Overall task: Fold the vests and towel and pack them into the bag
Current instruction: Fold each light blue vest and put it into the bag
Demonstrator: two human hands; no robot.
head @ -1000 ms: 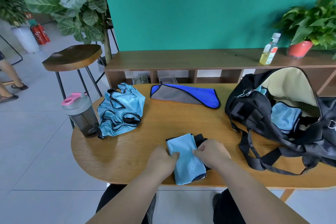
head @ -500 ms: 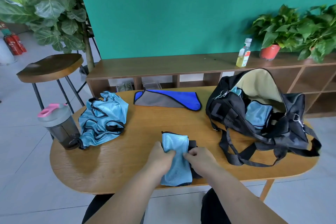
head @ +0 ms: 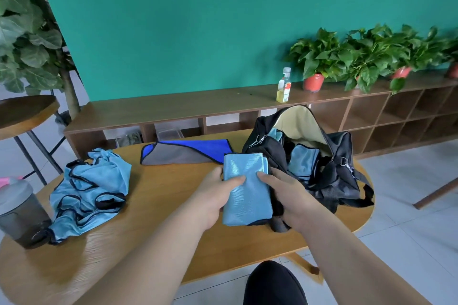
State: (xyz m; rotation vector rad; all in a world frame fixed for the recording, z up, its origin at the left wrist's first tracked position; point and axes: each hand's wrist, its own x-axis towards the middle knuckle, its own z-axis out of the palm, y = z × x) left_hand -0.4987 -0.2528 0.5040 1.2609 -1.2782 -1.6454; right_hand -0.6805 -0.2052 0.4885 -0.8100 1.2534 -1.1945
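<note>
Left hand, right hand grip folded blue vest by its edges; open duffel bag at two o'clock

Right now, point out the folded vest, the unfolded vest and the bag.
folded vest (head: 245,195), head view, middle of its top face.
unfolded vest (head: 91,188), head view, centre of the crumpled pile.
bag (head: 342,183), head view, black side wall.

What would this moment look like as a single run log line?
folded vest: held by left hand and right hand beside bag | bag: open, blue fabric inside | on table: crumpled vest, towel
</note>
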